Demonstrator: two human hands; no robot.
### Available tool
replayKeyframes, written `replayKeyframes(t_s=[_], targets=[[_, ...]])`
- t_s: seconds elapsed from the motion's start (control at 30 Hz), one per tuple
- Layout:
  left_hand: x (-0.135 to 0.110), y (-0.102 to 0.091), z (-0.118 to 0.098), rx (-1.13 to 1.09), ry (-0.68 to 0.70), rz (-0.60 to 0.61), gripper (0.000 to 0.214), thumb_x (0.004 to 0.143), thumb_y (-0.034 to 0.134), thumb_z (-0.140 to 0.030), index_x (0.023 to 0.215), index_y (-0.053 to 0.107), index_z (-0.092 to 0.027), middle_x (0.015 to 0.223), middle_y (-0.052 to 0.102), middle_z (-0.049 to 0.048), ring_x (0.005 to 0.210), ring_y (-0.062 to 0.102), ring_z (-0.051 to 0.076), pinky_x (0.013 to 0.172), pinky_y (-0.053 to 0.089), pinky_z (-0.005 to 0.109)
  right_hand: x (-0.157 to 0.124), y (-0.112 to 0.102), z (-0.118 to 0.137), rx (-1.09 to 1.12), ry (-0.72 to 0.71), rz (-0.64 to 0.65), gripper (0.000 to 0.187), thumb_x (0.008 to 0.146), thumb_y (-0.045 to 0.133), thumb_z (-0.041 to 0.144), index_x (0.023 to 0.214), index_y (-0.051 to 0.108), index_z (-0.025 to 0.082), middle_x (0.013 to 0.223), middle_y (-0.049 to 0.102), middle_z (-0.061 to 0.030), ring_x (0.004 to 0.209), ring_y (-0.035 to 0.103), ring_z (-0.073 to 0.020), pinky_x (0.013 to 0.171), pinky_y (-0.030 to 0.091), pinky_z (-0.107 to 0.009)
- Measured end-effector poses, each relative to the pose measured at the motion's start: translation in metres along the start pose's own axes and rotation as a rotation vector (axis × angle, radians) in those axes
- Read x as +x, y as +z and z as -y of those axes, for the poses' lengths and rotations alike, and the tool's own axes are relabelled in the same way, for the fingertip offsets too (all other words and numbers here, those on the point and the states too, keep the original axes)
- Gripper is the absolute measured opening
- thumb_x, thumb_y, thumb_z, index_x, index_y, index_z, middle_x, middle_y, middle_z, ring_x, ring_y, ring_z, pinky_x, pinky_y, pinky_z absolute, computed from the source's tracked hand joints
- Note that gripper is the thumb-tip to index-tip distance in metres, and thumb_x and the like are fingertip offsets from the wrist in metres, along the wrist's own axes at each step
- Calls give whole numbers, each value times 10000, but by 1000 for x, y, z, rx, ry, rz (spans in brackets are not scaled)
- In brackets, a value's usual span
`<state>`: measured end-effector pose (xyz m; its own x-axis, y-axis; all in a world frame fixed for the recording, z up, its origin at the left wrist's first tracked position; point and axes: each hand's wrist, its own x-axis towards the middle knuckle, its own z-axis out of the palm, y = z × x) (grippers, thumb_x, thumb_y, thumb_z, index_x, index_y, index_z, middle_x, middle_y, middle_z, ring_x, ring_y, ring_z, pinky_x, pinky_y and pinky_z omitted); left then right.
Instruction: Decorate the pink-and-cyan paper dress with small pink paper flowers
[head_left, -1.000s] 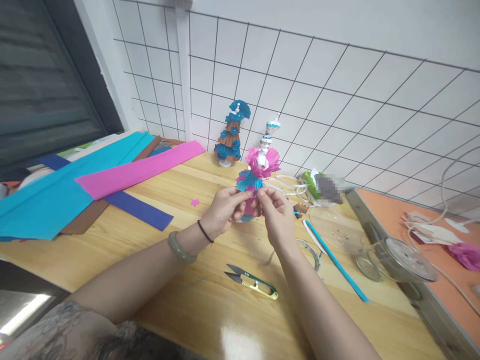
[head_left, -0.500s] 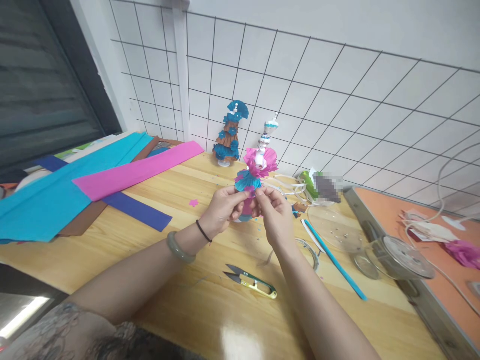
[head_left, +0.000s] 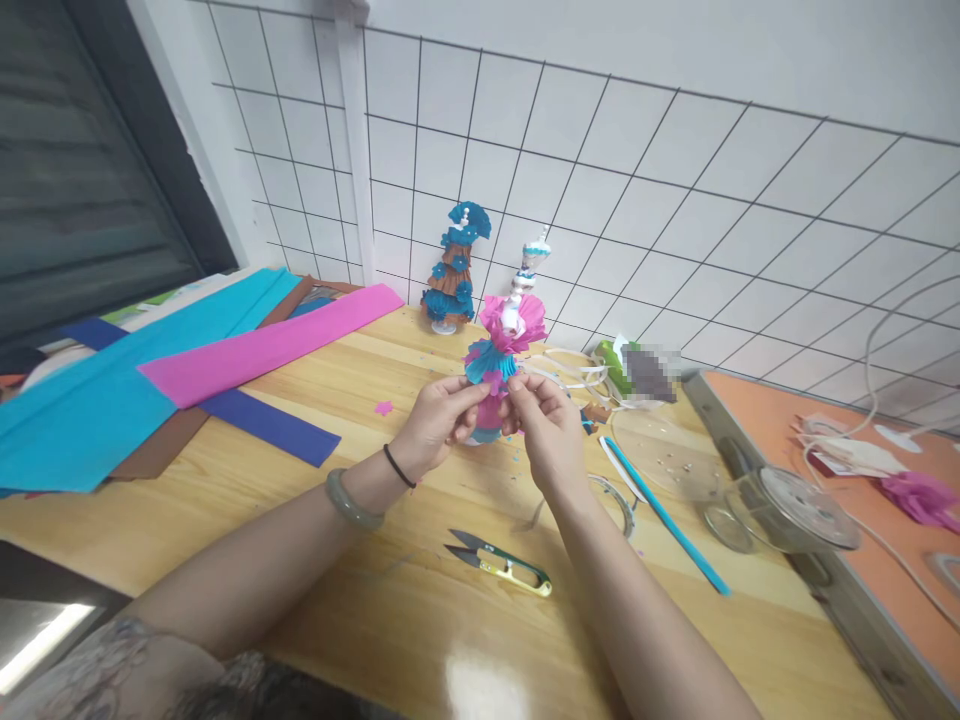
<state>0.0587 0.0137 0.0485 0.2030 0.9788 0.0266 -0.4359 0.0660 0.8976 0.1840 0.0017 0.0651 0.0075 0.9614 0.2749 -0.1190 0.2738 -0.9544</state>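
Note:
A standing figure wrapped in crepe paper (head_left: 491,357) has pink ruffles, a pleated blue band and a white upper part. Level with its lower skirt, my left hand (head_left: 435,425) pinches one side of a small pink paper flower (head_left: 498,384). My right hand (head_left: 551,425) is closed at the flower's other side, thumb against the fingers. The fingers partly cover the flower and the pink and blue bottom of the figure. A loose pink paper flower (head_left: 384,408) lies on the table left of my hands. Thread snips (head_left: 499,563) rest in front of them.
A blue and brown paper figure (head_left: 452,270) stands near the tiled wall. Crepe paper strips (head_left: 270,350) are piled at left. At right lie a blue strip (head_left: 667,517), a roll of tape (head_left: 615,505) and a clear plastic container (head_left: 787,510) beside an orange surface (head_left: 757,420).
The whole view has shifted slightly. Both hands stay pinched at the small pink flower, which shows a little more between the fingertips.

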Motion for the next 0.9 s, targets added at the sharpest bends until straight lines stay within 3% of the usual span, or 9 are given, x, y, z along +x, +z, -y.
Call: replayKeyframes(t_s=[0.43, 0.67, 0.8, 0.9], targets=[[-5, -6, 2, 41, -33, -16, 231, 651, 685, -293, 744, 553, -128, 416, 413, -86, 311, 295, 0, 306, 186, 126, 5, -9, -7, 1, -6, -80, 215, 786, 562, 370, 733, 531, 165, 513, 517, 56, 404, 424, -52, 428, 345, -184], [-1, -14, 4, 71, 13, -101, 229, 651, 672, -312, 695, 529, -138, 392, 436, -79, 295, 300, 12, 298, 170, 138, 18, -25, -25, 32, 72, -211, 298, 771, 538, 447, 657, 486, 176, 445, 456, 66, 369, 349, -60, 377, 248, -186], [1, -18, 5, 69, 40, -114, 258, 694, 621, -367, 643, 534, -130, 380, 441, -61, 282, 301, 19, 301, 156, 150, 20, -29, -31, 8, 97, -244, 389, 781, 490, 520, 586, 437, 187, 401, 417, 67, 357, 346, -70, 371, 249, -197], [2, -21, 7, 82, 37, -189, 318, 713, 591, -416, 594, 531, -127, 356, 432, -51, 271, 308, 31, 304, 169, 162, 19, -30, -32, -8, 99, -246, 439, 775, 479, 553, 536, 399, 194, 378, 394, 67, 341, 337, -69, 367, 251, -203]])
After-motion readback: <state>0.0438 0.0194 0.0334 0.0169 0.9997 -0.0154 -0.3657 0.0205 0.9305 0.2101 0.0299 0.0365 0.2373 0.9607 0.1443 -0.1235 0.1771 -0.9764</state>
